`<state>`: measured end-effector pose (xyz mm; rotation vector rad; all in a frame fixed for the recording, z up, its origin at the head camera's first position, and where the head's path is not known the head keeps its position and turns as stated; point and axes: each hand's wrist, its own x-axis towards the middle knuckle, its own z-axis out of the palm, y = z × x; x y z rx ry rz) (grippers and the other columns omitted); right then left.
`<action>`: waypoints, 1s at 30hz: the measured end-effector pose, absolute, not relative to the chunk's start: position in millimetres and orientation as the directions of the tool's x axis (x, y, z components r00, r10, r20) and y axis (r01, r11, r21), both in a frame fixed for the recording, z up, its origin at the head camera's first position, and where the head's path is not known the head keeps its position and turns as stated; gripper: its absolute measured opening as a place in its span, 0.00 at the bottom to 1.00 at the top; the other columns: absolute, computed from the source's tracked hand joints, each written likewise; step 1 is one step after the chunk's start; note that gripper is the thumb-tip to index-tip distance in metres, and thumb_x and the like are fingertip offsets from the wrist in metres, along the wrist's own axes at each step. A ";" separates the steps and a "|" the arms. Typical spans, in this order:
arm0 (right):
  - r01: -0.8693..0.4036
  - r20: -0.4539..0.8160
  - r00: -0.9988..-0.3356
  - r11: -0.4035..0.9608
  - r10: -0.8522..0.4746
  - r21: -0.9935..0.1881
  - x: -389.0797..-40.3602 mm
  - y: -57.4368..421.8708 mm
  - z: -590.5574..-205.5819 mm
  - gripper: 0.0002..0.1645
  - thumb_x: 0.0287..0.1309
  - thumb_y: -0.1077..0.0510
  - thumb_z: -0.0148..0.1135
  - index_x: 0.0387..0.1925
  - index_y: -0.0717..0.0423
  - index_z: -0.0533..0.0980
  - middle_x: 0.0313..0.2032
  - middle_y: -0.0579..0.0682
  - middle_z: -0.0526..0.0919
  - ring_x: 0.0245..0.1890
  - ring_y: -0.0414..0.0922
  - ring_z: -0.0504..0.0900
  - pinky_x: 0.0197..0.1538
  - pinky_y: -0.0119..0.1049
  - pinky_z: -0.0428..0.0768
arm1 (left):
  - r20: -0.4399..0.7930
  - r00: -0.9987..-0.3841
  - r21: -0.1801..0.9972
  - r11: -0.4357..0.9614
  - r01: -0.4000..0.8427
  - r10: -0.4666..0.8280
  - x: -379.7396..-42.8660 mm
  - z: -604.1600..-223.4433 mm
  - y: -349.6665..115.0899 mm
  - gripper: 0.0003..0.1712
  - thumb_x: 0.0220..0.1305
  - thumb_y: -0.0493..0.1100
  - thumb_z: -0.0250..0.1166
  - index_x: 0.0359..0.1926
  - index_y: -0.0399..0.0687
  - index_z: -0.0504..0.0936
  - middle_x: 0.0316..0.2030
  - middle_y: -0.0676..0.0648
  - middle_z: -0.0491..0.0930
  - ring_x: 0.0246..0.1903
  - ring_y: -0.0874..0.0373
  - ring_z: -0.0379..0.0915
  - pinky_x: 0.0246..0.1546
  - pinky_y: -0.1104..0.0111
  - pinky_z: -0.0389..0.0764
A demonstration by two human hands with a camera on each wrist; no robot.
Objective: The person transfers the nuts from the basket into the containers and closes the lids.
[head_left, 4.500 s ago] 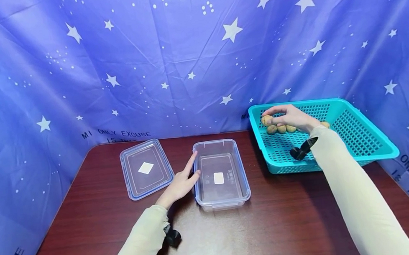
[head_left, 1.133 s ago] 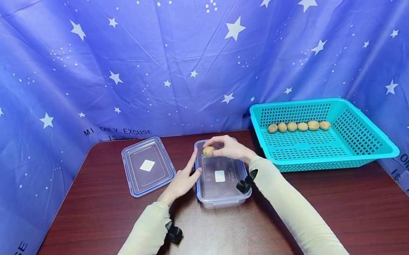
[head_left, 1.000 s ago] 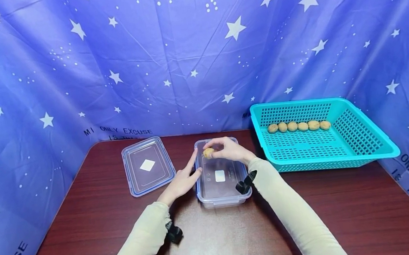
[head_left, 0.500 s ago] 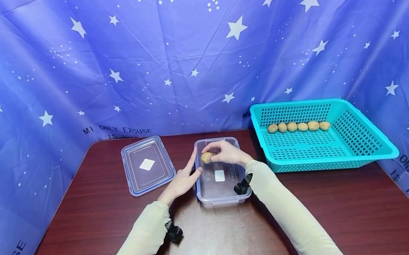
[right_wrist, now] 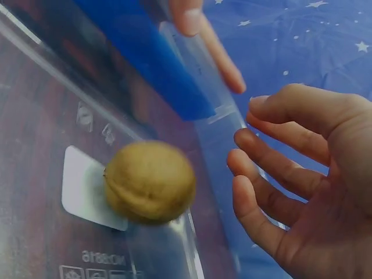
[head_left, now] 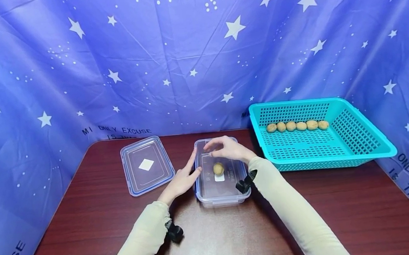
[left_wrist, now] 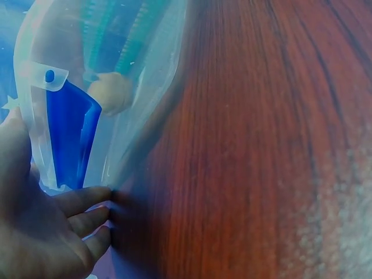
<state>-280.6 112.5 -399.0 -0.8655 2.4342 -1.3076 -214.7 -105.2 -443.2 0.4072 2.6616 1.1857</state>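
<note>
On our table [head_left: 217, 237], a box [head_left: 225, 200] holds one walnut [head_left: 218, 169], a basket [head_left: 341, 161] six [head_left: 301, 126]; right hand [head_left: 229, 147] half-spread, empty; left hand [head_left: 180, 182] straight-fingered against the box.

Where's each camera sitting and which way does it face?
Head: on the head, facing forward and down at the container, lid and basket; left hand, right hand and both sleeves show.
Left wrist: on that wrist, facing the container's side and table; the left hand shows.
Right wrist: on that wrist, facing the walnut in the container; the right hand and left fingertips show.
Both wrist views share that walnut.
</note>
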 end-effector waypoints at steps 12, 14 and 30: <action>-0.379 0.077 -0.800 0.403 -0.595 -0.833 -279.9 123.8 -386.7 0.19 0.60 0.64 0.62 0.53 0.66 0.77 0.50 0.62 0.81 0.51 0.51 0.78 0.56 0.48 0.74 | -0.071 -0.945 0.750 0.642 0.160 0.318 -215.0 -443.7 -105.3 0.39 0.73 0.55 0.49 0.76 0.73 0.38 0.65 0.34 0.64 0.60 0.28 0.61 0.57 0.40 0.63; -0.370 0.074 -0.802 0.397 -0.592 -0.840 -279.5 125.5 -385.8 0.19 0.60 0.64 0.62 0.52 0.66 0.78 0.50 0.61 0.81 0.51 0.51 0.78 0.56 0.49 0.73 | -0.072 -0.945 0.751 0.641 0.160 0.320 -215.0 -443.0 -105.2 0.39 0.73 0.56 0.49 0.76 0.73 0.38 0.65 0.34 0.64 0.60 0.28 0.60 0.58 0.40 0.63; -0.429 0.114 -0.791 0.413 -0.601 -0.804 -269.8 137.7 -371.0 0.16 0.60 0.66 0.61 0.50 0.62 0.80 0.46 0.56 0.83 0.45 0.51 0.81 0.50 0.47 0.77 | -0.060 -0.942 0.746 0.642 0.176 0.329 -214.6 -442.4 -105.8 0.39 0.73 0.57 0.49 0.76 0.71 0.39 0.65 0.34 0.65 0.58 0.31 0.65 0.57 0.43 0.66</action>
